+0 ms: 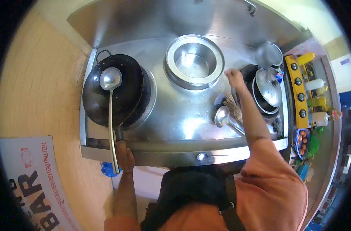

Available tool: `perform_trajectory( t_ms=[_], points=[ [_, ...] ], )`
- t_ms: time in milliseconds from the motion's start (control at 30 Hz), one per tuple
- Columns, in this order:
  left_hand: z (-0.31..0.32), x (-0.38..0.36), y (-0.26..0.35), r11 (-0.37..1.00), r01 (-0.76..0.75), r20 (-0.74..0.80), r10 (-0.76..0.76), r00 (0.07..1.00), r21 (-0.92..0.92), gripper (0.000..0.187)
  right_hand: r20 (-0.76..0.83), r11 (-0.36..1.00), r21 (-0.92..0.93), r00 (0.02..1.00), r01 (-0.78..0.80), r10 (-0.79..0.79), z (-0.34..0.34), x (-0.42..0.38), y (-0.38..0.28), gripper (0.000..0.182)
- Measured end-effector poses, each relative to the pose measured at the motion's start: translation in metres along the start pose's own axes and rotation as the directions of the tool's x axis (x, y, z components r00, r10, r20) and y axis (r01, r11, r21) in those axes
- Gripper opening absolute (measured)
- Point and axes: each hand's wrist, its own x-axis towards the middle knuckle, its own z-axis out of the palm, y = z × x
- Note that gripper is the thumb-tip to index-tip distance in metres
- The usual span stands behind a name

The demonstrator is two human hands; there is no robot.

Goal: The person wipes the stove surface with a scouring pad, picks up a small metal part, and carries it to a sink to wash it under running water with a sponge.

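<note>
A black wok (117, 96) rests tilted at the burner on the left of the steel stove. My left hand (124, 156) is closed round the end of its handle, at the stove's front edge. Across the wok lies a long-handled steel ladle (110, 79); its handle passes beside my left hand. My right hand (235, 79) is raised over the stove, just right of a round steel pot (194, 61) with a wide rim. Its fingers are pinched together, and I cannot make out what is in them, if anything.
Right of the pot lie a second ladle (222, 116) and a bristly brush (231, 104). Further right stands a pot with a tilted lid (268, 88). Beyond are a yellow burner unit (297, 92), sauce bottles (317, 102) and a basket of eggs (302, 142). A spoon (201, 156) lies on the front ledge.
</note>
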Motion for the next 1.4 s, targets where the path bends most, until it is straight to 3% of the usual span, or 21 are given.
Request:
perform_trajectory(
  t_ms=[67, 167, 233, 300, 367, 400, 500, 567, 600, 700, 767, 867, 1000, 1067, 1133, 1200, 1233, 1300, 1333, 1367, 1400],
  points=[
    [-0.003, 0.000, 0.004, 0.999, -0.052, -0.017, 0.052, 0.999, 0.007, 0.043, 0.107, 0.927, 0.332, 0.984, -0.173, 0.145, -0.009, -0.085, -0.027, 0.015],
    [-0.005, -0.002, 0.003, 0.996, -0.080, 0.007, 0.080, 0.997, 0.033, 0.042, 0.419, 0.900, 0.369, 0.906, -0.232, 0.061, 0.024, -0.198, -0.019, 0.012],
    [0.000, -0.005, -0.001, 0.996, -0.073, 0.055, 0.070, 0.996, 0.046, 0.042, 0.469, 0.994, -0.010, 0.878, -0.107, 0.099, 0.022, -0.244, -0.052, 0.012],
    [0.014, -0.007, -0.010, 0.949, 0.304, 0.187, -0.285, 0.940, -0.080, 0.043, 0.408, 0.988, -0.140, 0.906, -0.058, 0.111, 0.033, -0.277, -0.042, 0.014],
    [0.031, -0.013, -0.025, 0.978, 0.207, 0.077, -0.206, 0.976, -0.012, 0.047, 0.451, 0.875, -0.448, 0.799, -0.183, 0.398, 0.020, -0.278, -0.058, 0.018],
    [0.045, -0.018, -0.039, 0.989, 0.135, -0.033, -0.133, 0.991, 0.068, 0.052, 0.440, 0.874, -0.438, 0.799, -0.208, 0.411, 0.023, -0.281, -0.040, 0.029],
    [0.171, -0.036, -0.166, 0.966, 0.228, 0.087, -0.219, 0.972, -0.125, 0.051, 0.489, 0.903, -0.420, 0.816, -0.089, 0.308, 0.004, -0.286, -0.015, 0.045],
    [0.087, -0.024, -0.075, 0.991, 0.135, 0.009, -0.134, 0.991, -0.006, 0.051, 0.487, 0.918, -0.351, 0.801, -0.185, 0.348, -0.020, -0.261, -0.009, 0.053],
    [0.076, -0.022, -0.064, 0.992, 0.125, 0.010, -0.125, 0.992, 0.007, 0.051, 0.485, 0.946, -0.325, 0.857, -0.006, 0.172, -0.037, -0.238, -0.007, 0.046],
    [0.059, -0.022, -0.050, 0.993, 0.120, 0.025, -0.121, 0.992, 0.020, 0.050, 0.218, 0.954, -0.294, 0.968, -0.052, 0.121, -0.116, -0.147, -0.075, 0.034],
    [0.049, -0.021, -0.044, 0.992, 0.127, 0.039, -0.128, 0.991, 0.022, 0.050, -0.036, 0.984, -0.175, 0.999, 0.030, -0.036, -0.134, -0.054, -0.033, 0.056],
    [0.032, -0.017, -0.032, 0.989, 0.144, 0.064, -0.146, 0.987, 0.031, 0.050, -0.320, 0.937, -0.343, 0.946, -0.064, -0.053, -0.171, 0.092, -0.038, 0.075],
    [0.013, -0.008, -0.012, 0.984, 0.174, 0.095, -0.176, 0.980, 0.037, 0.049, -0.439, 0.736, -0.653, 0.880, -0.176, -0.179, -0.205, 0.209, -0.082, 0.096],
    [0.012, -0.007, -0.007, 0.973, 0.192, 0.035, -0.189, 0.981, -0.131, 0.044, -0.097, 0.754, -0.643, 0.991, -0.132, 0.091, -0.218, 0.249, -0.100, 0.094],
    [-0.014, 0.015, 0.021, 0.918, 0.390, 0.301, -0.392, 0.869, 0.070, 0.029, -0.168, 0.640, -0.766, 0.980, -0.062, -0.106, -0.203, 0.286, -0.068, 0.086],
    [0.018, -0.004, -0.021, 0.965, 0.033, -0.007, -0.032, 0.999, 0.260, 0.026, -0.136, 0.751, -0.659, 0.989, -0.046, -0.059, -0.206, 0.290, -0.070, 0.068],
    [0.036, -0.012, -0.041, 0.960, 0.058, -0.013, -0.056, 0.998, 0.275, 0.026, -0.055, 0.723, -0.682, 0.979, 0.107, -0.198, -0.211, 0.297, -0.054, 0.063],
    [0.068, -0.024, -0.073, 0.979, 0.131, -0.192, -0.160, 0.968, -0.155, 0.025, 0.027, 0.674, -0.689, 0.939, 0.266, -0.342, -0.212, 0.282, -0.063, 0.060],
    [0.078, -0.026, -0.077, 0.978, 0.142, -0.196, -0.170, 0.966, -0.152, 0.025, 0.113, 0.691, -0.693, 0.978, 0.204, -0.176, -0.216, 0.247, -0.093, 0.062],
    [0.087, -0.024, -0.078, 0.870, 0.176, -0.203, -0.297, 0.933, -0.461, 0.028, 0.192, 0.696, -0.705, 0.981, 0.138, 0.000, -0.217, 0.213, -0.122, 0.064],
    [0.089, -0.023, -0.079, 0.669, 0.172, -0.168, -0.411, 0.896, -0.723, 0.033, 0.194, 0.697, -0.703, 0.981, 0.139, 0.000, -0.214, 0.188, -0.141, 0.064]
  ],
)
